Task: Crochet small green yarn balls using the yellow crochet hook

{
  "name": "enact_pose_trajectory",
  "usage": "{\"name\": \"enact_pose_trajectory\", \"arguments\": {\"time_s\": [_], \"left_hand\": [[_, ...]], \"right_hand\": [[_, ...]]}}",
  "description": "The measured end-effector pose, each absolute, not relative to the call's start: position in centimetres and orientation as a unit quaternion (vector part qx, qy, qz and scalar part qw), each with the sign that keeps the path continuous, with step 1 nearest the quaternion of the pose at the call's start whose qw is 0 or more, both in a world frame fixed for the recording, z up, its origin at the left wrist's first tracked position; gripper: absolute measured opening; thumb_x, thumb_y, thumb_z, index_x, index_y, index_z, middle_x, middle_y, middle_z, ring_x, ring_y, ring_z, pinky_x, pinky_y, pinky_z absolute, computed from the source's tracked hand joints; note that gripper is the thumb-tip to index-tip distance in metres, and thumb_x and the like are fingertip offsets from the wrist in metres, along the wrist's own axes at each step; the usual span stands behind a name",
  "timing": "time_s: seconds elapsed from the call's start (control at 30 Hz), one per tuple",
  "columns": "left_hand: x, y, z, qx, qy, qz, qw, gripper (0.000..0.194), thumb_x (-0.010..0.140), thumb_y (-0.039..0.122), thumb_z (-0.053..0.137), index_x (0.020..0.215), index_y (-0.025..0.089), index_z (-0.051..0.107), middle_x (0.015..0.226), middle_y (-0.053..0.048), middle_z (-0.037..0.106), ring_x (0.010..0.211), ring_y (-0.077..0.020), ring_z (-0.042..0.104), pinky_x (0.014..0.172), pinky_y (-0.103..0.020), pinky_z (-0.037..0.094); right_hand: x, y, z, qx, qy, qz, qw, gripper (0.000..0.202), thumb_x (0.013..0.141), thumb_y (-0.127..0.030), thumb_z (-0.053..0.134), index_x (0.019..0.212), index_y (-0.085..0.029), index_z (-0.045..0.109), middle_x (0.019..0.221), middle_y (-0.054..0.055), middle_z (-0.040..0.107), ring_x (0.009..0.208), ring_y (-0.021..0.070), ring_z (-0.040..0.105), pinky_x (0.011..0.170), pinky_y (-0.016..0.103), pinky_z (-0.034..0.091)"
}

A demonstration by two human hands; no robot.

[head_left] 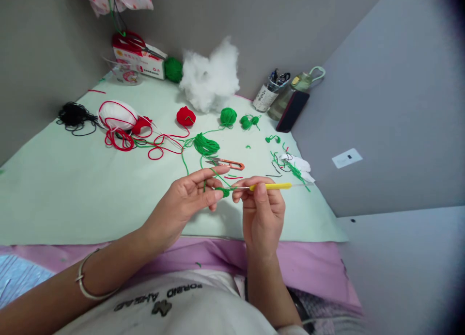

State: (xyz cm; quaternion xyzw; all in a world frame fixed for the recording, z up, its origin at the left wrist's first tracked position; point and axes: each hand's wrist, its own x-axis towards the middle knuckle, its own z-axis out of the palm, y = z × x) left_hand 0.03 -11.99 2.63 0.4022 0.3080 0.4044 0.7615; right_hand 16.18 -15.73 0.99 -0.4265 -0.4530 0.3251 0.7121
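Between thumb and fingers, my left hand [194,192] pinches a small green crochet piece [224,192]. Green yarn [218,173] runs over its raised index finger and back to the table. My right hand [263,206] grips the yellow handle of a crochet hook [274,185], thumb on top. The hook's thin metal shaft points left and its tip meets the green piece; the exact stitch is too small to make out. Just beyond my hands lie orange-handled thread snips [230,163] and a loose green yarn skein [206,144].
White stuffing [210,75] is heaped at the back. A red ball [186,116] and green ball [228,117] sit mid-table. Tangled red yarn [119,138] and black yarn [74,116] lie left. A pen cup [267,95], phone [292,112] and yarn scraps [296,167] are at right.
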Motion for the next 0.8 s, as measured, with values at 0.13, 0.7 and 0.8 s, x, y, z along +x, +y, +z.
{"name": "enact_pose_trajectory", "arguments": {"time_s": [0.13,0.7,0.8], "left_hand": [[0.0,-12.0,2.7,0.417,0.319,0.405,0.749,0.037,0.084,0.022,0.083,0.12,0.027,0.082,0.091,0.001,0.065,0.069,-0.0091,0.055,0.07,-0.025,0.048],[0.2,-12.3,3.3,0.493,0.385,0.449,0.638,0.046,0.081,0.017,0.082,0.126,0.027,0.078,0.086,0.004,0.064,0.059,-0.0067,0.051,0.061,-0.021,0.047],[0.4,-12.6,3.4,0.488,0.395,0.457,0.629,0.053,0.079,0.015,0.083,0.13,0.027,0.076,0.084,0.004,0.062,0.055,-0.0052,0.045,0.054,-0.02,0.043]], "right_hand": [[16.2,-16.2,1.2,-0.43,-0.485,0.308,0.697,0.02,0.103,-0.034,0.06,0.093,-0.021,0.072,0.084,0.004,0.076,0.069,0.0143,0.07,0.063,0.029,0.06],[16.1,-17.0,1.2,-0.423,-0.678,0.013,0.6,0.023,0.103,-0.015,0.053,0.115,-0.026,0.07,0.092,0.005,0.078,0.083,0.0205,0.075,0.07,0.039,0.061],[16.0,-17.0,1.0,-0.411,-0.711,-0.057,0.567,0.023,0.103,-0.018,0.055,0.12,-0.025,0.069,0.094,0.006,0.078,0.087,0.0217,0.076,0.07,0.038,0.062]]}}
